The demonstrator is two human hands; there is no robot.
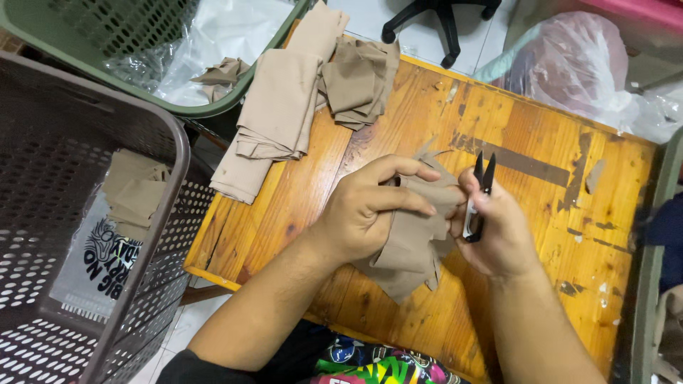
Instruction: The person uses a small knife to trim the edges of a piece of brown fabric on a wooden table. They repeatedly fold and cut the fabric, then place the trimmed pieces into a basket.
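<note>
Worn orange wooden table [526, 213] between laundry baskets [107, 235], tiled floor.

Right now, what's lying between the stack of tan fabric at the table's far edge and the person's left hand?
Only bare orange wood of the table shows, in the head view, between the fabric stack and the left hand, which grips a tan cloth piece.

To your left, a clear flat plastic bag [96, 263] with black printing lies in the brown perforated basket [85, 142] (under folded beige cloth), a crumpled clear bag [220, 35] lines the green basket [235, 99] above it, and a knotted translucent pinkish bag [569, 60] sits beyond the table's far right corner.
</note>
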